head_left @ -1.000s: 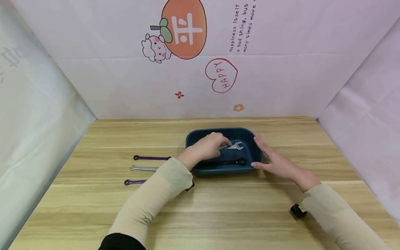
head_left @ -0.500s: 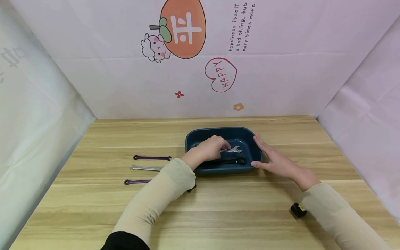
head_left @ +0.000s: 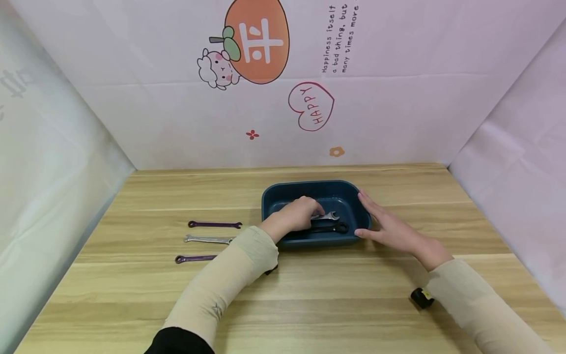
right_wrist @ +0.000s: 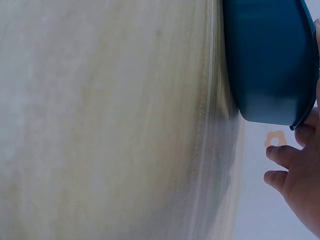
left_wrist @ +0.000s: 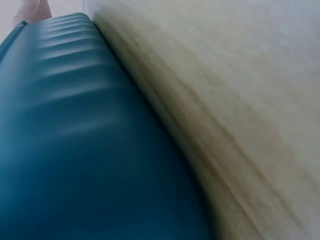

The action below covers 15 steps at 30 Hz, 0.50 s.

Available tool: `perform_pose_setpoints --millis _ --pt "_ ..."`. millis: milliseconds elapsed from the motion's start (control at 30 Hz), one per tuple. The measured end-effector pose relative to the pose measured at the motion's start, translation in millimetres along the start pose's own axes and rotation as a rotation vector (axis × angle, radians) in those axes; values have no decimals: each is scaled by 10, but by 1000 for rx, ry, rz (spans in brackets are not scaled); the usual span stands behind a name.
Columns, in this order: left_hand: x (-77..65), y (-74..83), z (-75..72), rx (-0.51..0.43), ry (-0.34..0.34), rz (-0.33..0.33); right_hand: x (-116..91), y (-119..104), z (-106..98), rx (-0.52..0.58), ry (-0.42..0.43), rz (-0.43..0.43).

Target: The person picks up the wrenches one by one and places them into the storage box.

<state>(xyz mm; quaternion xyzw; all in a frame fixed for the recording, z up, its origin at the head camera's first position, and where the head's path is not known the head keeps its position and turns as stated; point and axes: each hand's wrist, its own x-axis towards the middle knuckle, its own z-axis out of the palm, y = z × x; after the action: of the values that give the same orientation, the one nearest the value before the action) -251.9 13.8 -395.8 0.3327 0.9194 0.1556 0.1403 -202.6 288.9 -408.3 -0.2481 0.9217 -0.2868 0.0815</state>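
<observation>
Head view: I see the left hand (head_left: 297, 215) pinching a silver wrench (head_left: 328, 216) in the tray (head_left: 327, 241) beside a black wrench (head_left: 328, 228), right hand (head_left: 392, 229) spread against the tray's end, three wrenches (head_left: 215, 224) seemingly left outside.

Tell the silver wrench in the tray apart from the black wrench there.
The silver wrench is bright metal; the black wrench is dark. The silver wrench's visible end is an open fork, the black wrench's a rounded head. The left hand holds the silver wrench; the black wrench lies nearer the person. Both are in the tray, partly hidden.
</observation>
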Motion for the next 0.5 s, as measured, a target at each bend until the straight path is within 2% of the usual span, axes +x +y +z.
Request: perform_pose_setpoints --millis 500 --pt "-4 -21 34 -11 -27 33 -11 -24 -8 -14 -4 1"
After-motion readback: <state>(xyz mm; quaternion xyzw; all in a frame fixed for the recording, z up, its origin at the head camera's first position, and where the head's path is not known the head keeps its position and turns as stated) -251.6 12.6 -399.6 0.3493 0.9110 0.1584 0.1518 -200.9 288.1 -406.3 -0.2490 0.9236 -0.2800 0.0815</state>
